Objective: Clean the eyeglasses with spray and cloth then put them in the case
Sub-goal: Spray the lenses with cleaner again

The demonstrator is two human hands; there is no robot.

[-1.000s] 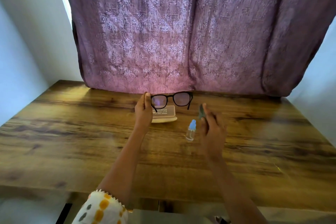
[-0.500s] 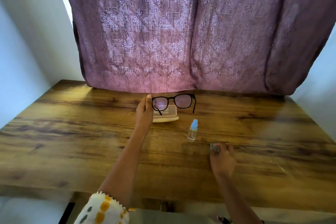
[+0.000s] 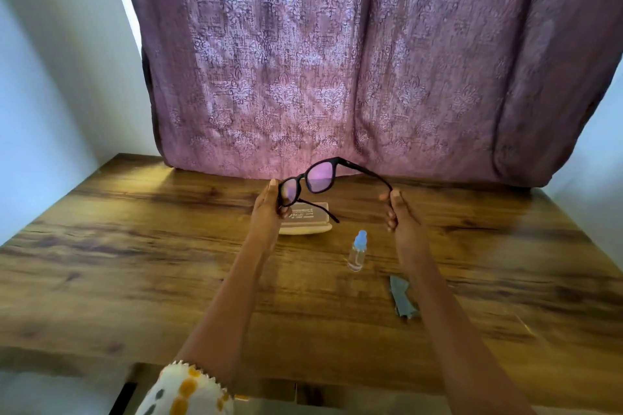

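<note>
Left arm [image 3: 232, 296]: sleeve [image 3: 182, 391] shows at near-left corner, white fabric w/ mustard-orange blotches & small dark grey spots. Hem has pale zigzag trim, pointed teeth all along the edge. Arm is bare from hem up to left hand [image 3: 268, 212]. Right arm [image 3: 448, 313]: bare over its whole visible length, near edge to right hand [image 3: 403, 222].

Mount: one wide-angle camera worn on my head, tipped forward and down.
Facing: across the wooden table [image 3: 135, 246] toward the purple curtain [image 3: 337, 61] that hangs at its far edge.
Nearness: close; my forearms run up from the bottom edge, and my left hand [image 3: 268, 209] and right hand [image 3: 403, 217] sit near mid-frame.
Framing: the table's near edge lies low in the frame, with pale walls [image 3: 50, 94] at both sides.
Lens: the table edges splay outward toward the corners.
</note>
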